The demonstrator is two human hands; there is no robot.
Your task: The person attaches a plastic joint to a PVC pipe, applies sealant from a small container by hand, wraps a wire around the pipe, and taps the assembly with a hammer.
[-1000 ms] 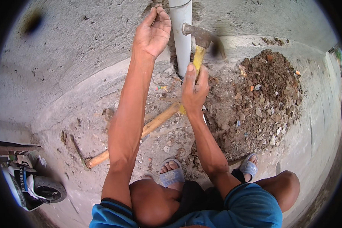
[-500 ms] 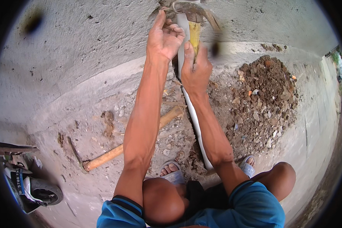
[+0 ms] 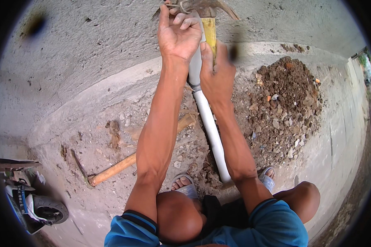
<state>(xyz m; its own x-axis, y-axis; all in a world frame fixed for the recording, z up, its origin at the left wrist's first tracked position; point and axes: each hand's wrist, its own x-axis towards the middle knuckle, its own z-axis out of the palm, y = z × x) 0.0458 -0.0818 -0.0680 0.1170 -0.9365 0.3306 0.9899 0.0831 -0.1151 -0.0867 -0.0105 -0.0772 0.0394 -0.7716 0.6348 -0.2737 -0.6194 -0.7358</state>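
Wooden handle (image 3: 113, 169) behind left forearm (image 3: 158, 136), soil heap (image 3: 290, 107), hammer (image 3: 210, 35)

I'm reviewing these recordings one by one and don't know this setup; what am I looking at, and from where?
There is no machine here: these are a person's bare hands. A wide fisheye camera worn on the head looks down at them, which is why straight edges curve. The right hand grips a yellow-handled hammer. The left hand is raised close to the hammer's head; whether it holds anything is unclear. Below, a pale pipe runs along the ground. To the left lies a wooden-handled tool, partly hidden; to the right is a heap of soil and stones.
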